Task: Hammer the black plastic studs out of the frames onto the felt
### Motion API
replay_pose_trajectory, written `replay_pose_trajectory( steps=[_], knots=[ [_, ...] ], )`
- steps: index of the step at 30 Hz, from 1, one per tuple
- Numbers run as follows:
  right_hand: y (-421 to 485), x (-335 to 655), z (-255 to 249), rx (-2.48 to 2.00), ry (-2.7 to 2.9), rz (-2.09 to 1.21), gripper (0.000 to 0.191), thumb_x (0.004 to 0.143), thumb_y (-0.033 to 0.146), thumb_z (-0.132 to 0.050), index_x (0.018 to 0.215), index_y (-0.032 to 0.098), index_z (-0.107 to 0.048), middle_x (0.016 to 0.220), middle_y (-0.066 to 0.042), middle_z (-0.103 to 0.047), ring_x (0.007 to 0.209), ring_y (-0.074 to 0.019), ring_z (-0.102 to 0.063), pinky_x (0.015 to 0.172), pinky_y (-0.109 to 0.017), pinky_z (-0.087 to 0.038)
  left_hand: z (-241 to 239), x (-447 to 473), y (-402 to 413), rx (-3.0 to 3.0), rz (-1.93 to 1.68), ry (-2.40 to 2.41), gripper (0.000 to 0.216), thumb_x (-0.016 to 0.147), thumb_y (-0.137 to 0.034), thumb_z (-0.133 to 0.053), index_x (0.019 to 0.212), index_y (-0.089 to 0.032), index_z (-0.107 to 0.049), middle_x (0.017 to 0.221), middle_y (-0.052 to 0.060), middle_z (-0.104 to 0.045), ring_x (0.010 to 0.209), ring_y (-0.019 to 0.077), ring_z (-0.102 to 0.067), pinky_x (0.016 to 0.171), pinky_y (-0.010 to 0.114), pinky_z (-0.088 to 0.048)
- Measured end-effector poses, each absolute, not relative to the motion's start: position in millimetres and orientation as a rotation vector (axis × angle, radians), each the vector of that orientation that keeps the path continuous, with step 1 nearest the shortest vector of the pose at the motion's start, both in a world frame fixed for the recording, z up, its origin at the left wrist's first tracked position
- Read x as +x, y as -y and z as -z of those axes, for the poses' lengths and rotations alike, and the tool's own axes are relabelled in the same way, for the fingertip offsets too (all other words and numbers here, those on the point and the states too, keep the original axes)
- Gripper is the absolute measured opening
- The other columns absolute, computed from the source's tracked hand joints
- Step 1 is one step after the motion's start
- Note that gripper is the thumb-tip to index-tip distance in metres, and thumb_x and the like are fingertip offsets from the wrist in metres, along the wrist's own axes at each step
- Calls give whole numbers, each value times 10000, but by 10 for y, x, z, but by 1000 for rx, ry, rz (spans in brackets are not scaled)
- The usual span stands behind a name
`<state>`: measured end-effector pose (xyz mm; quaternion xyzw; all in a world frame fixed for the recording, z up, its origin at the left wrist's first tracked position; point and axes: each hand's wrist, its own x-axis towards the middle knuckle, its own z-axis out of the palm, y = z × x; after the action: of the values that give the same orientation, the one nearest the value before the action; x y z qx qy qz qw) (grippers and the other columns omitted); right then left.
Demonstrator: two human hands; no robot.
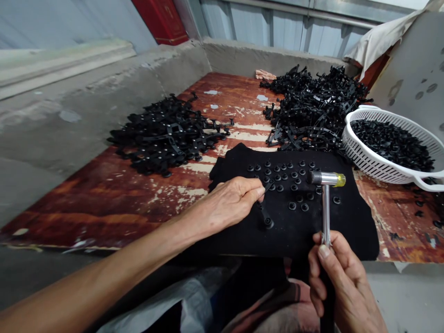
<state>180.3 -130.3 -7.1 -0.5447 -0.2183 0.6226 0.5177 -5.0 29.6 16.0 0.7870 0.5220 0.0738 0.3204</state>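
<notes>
My right hand (342, 277) is wrapped round the handle of a small mallet (326, 203), held upright at the near right of a black cloth (333, 231). Its metal head has one black face and one yellow face. My left hand (239, 199) pinches a thin black plastic part (263, 210) over the left side of the cloth. One end of that part meets a round black piece (268, 223); whether they are joined I cannot tell. Several small round black caps (284, 176) stand spread on the cloth just beyond my left fingers.
A heap of black plastic parts (169, 134) lies at the left of the worn reddish table (114, 194), and a larger heap (312, 106) at the back right. At the right, a white basket (381, 165) holds many small black pieces. Low concrete walls (243, 55) edge the table's back.
</notes>
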Motion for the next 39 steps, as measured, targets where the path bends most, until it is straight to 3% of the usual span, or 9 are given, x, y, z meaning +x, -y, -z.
replay_pose_trajectory(
  steps=[8, 11, 14, 18, 22, 28, 33, 37, 39],
  knots=[
    [1323, 1878, 80, -1396, 711, -1472, 336, 939, 558, -540, 1117, 274, -549, 590, 101, -510, 372, -52, -374, 337, -138, -368, -144, -40, -321, 2101, -211, -1371, 320, 837, -396, -348, 623, -206, -492, 552, -33, -427, 541, 137, -425, 558, 278, -296],
    [1331, 2005, 47, -1534, 1103, -1264, 372, 1008, 421, -473, 1375, 364, -499, 884, 8, -674, 706, -115, -639, 598, -184, -555, -145, -36, -302, 2114, -261, -1362, 319, 841, -391, -377, 604, -207, -486, 555, -29, -469, 544, 136, -439, 571, 274, -306],
    [1284, 2112, -24, -1487, 1618, -838, 559, 1020, 217, -427, 1520, 440, -316, 1237, -34, -644, 1104, -183, -626, 891, -286, -556, -151, -23, -277, 2115, -292, -1392, 303, 845, -371, -404, 616, -213, -524, 561, -25, -507, 552, 143, -477, 579, 269, -314],
    [1116, 2147, -119, -1397, 1911, -485, 700, 972, 69, -375, 1578, 367, -189, 1115, -77, -654, 783, -169, -677, 635, -237, -593, -175, 6, -267, 2136, -240, -1404, 299, 852, -337, -396, 598, -214, -496, 560, -17, -511, 562, 152, -502, 585, 269, -318],
    [1005, 2139, -173, -1571, 2140, -368, 662, 896, 27, -344, 1538, 187, -361, 955, -121, -654, 537, -160, -615, 484, -261, -564, -201, 24, -270, 2174, -172, -1397, 309, 863, -317, -348, 584, -210, -425, 578, -7, -493, 574, 154, -491, 593, 281, -308],
    [1075, 2108, -167, -1465, 2000, -339, 750, 919, 51, -370, 1594, 303, -163, 934, -72, -617, 626, -164, -622, 520, -232, -550, -207, 18, -282, 2163, -157, -1362, 316, 869, -352, -330, 588, -214, -375, 567, -15, -452, 564, 150, -449, 582, 287, -296],
    [1006, 2113, -157, -1564, 2091, -400, 705, 862, 32, -372, 1542, 216, -371, 911, -111, -645, 586, -186, -620, 552, -305, -584, -204, 22, -325, 2136, -143, -1361, 301, 847, -326, -356, 580, -208, -429, 575, -10, -493, 579, 158, -478, 585, 290, -307],
    [1004, 2136, -169, -1494, 2012, -432, 726, 923, 61, -360, 1593, 279, -187, 1029, -118, -652, 714, -201, -664, 588, -280, -588, -201, 18, -358, 2119, -141, -1328, 304, 848, -338, -359, 592, -209, -460, 574, -15, -496, 574, 157, -478, 590, 291, -313],
    [1005, 2134, -158, -1531, 2059, -437, 735, 890, 34, -355, 1586, 234, -232, 1025, -137, -658, 716, -217, -672, 605, -310, -600, -212, 18, -363, 2112, -124, -1344, 301, 843, -346, -375, 601, -208, -490, 580, -14, -517, 581, 160, -489, 593, 292, -310]
  ],
)
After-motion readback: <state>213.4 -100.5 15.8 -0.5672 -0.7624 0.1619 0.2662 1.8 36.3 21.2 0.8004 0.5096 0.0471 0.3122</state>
